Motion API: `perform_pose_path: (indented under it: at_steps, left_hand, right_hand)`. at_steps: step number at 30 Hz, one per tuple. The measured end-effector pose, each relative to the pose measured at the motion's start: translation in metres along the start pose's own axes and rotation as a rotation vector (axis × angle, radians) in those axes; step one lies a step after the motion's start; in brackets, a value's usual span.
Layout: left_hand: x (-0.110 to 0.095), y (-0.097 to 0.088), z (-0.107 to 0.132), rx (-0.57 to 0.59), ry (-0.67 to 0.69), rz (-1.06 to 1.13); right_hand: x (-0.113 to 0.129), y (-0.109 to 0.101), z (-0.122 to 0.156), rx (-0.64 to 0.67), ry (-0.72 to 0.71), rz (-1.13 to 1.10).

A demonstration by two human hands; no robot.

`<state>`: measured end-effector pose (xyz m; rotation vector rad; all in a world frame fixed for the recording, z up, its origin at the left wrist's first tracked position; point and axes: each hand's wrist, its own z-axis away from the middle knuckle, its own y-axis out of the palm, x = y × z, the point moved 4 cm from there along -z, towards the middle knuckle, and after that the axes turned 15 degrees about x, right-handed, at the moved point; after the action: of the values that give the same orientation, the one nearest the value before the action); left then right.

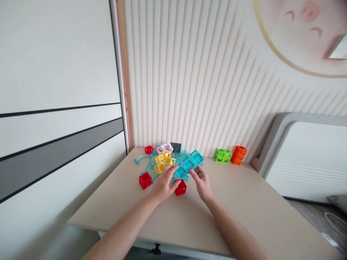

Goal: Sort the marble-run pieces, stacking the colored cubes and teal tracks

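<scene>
A teal row of joined open-frame cube blocks (189, 164) is held tilted above the table. My right hand (202, 183) grips its lower right side, thumb in front and fingers partly hidden behind. My left hand (163, 185) is at the piece's left end, fingers stretched out and thumb apart; whether it touches the piece I cannot tell. Just beneath, a red cube block (181, 188) sits beside my left thumb. Another red cube (145, 180) stands left of that hand. Yellow cube blocks (160, 159) lie in a cluster beyond my left fingers.
Translucent teal track pieces (141, 157) are spread around the yellow blocks. Farther back are a small red block (149, 149), a crumpled lilac item (164, 148) and a dark block (176, 146). Green blocks (222, 155) and an orange stack (239, 155) stand near the ribbed wall (173, 72).
</scene>
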<state>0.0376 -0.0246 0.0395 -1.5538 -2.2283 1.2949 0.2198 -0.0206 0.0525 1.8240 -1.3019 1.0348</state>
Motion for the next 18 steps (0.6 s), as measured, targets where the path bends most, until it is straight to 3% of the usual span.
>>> perform_pose_path:
  at_steps: [5, 18]
  left_hand:
    - [0.000, 0.001, 0.000, 0.017, -0.007, 0.030]
    - [0.003, 0.003, 0.000, 0.042, -0.005, 0.040]
  right_hand:
    - [-0.002, -0.020, 0.000, -0.161, -0.011, 0.072]
    - [-0.009, -0.066, -0.003, -0.405, -0.029, 0.177]
